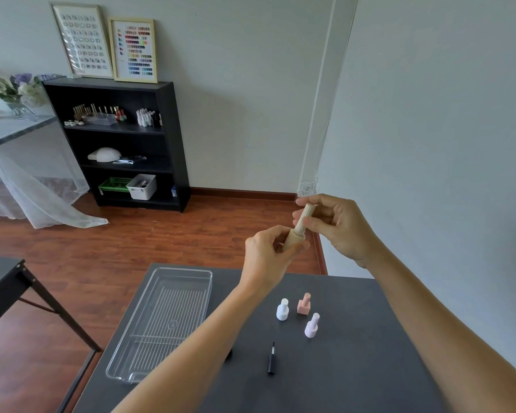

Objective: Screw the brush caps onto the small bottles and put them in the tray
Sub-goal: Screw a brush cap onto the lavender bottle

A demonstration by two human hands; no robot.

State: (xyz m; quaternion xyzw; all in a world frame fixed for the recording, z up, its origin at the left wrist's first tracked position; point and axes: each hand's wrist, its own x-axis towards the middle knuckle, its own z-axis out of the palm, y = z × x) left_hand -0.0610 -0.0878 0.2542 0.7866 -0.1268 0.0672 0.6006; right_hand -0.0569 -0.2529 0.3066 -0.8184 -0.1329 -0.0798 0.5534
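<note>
Head view shows both of my hands raised above the far edge of the dark table (355, 368). My left hand (265, 257) is closed around the beige bottle (292, 239), fingers wrapped over its lower body. My right hand (337, 228) pinches the beige cap (306, 214) between thumb and fingertips, the other fingers loosely curled. Cap and bottle line up on one tilted axis and meet at the neck; I cannot tell whether the cap is fully seated, since my fingers cover part of the joint.

Below, on the table, three capped bottles stand upright near each other: a white bottle (282, 310), a pink bottle (304, 304) just beside it, and a lilac bottle (312, 325) nearer to me. A black brush cap (271, 359) lies on its side nearer still, apart from them, brush stem pointing away from me. Something small and dark sits partly hidden under my left forearm; I cannot make it out.

A clear tray (125, 347) sits on the left part of the table, well apart from the bottles, with no bottle inside it.
</note>
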